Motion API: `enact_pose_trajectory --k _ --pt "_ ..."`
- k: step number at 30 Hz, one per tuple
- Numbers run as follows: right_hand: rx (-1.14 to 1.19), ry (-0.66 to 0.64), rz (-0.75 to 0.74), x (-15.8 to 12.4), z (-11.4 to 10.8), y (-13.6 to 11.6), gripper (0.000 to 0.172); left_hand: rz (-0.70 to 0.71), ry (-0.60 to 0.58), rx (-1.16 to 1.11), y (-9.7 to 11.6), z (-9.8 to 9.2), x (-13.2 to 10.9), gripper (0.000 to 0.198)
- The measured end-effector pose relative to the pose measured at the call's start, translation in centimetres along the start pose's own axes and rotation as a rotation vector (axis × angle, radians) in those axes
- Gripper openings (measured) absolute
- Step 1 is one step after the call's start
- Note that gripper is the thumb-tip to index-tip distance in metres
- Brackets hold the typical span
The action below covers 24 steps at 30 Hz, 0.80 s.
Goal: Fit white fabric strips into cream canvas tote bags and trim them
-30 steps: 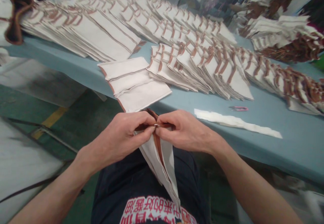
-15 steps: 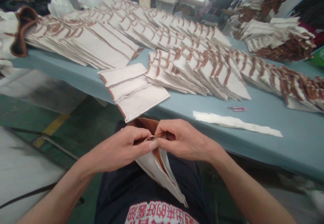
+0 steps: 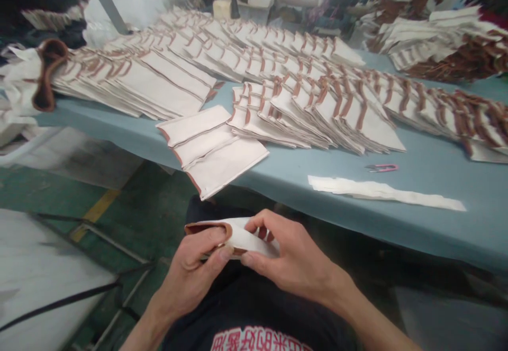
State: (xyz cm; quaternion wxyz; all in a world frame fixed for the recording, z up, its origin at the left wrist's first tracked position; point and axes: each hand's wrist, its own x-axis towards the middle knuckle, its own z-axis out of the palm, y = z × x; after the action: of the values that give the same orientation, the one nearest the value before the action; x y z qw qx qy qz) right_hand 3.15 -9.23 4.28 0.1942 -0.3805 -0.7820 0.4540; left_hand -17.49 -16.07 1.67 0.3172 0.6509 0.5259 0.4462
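A white fabric piece with a brown lining and edge (image 3: 243, 232) is bent into a curve above my lap. My left hand (image 3: 200, 261) pinches its brown edge, with the thumb at the rolled opening. On the other end, my right hand (image 3: 291, 245) grips the white side between thumb and curled fingers. Part of the piece is hidden behind both hands. Just beyond them, a similar flat white panel with seams and a brown edge (image 3: 216, 152) overhangs the table's front edge.
Overlapping rows of white, brown-edged pieces (image 3: 317, 105) cover much of the blue-covered table (image 3: 278, 173). Pink-handled thread snips (image 3: 381, 168) and a white strip (image 3: 384, 191) lie at right. A brown curled piece (image 3: 50, 75) stands far left. A frame (image 3: 133, 287) is beside me.
The held piece has turned from hanging down pointed to lying crosswise and curved. My hands have moved apart and lower, the right one onto the white side. The view has shifted slightly.
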Motion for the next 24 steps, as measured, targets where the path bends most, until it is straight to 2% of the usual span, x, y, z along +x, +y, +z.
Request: enact_pose_trajectory --k 3,7,9,11,13,17,19,24 --pt "-0.030 0.057 0.058 -1.3 1.0 0.8 0.013 -0.048 -0.019 -0.040 -0.3 0.9 -1.0 0.024" --pt "0.103 0.064 0.226 -2.3 2.0 2.3 0.011 -0.203 -0.081 -0.045 0.5 1.8 -0.9 0.027" --pt "0.157 0.044 0.287 -2.7 2.5 3.0 0.009 -0.297 -0.105 0.016 0.8 2.4 -0.4 0.035" --pt "0.196 0.032 0.319 -3.2 3.1 3.6 0.006 -0.335 -0.081 0.153 0.9 3.2 0.1 0.040" --pt "0.217 0.039 0.328 -3.7 3.7 4.0 0.008 -0.251 0.010 0.341 0.7 4.1 0.4 0.038" --pt "0.241 0.140 0.305 -4.8 5.0 5.1 0.026 0.042 0.203 0.619 0.9 6.2 0.7 0.032" --pt "0.284 0.199 0.280 -5.6 5.2 5.7 0.031 0.103 0.232 0.630 1.5 7.2 0.8 0.033" --pt "0.379 0.318 0.268 -8.1 4.4 6.9 0.028 0.179 0.220 0.519 3.6 9.4 0.8 0.034"
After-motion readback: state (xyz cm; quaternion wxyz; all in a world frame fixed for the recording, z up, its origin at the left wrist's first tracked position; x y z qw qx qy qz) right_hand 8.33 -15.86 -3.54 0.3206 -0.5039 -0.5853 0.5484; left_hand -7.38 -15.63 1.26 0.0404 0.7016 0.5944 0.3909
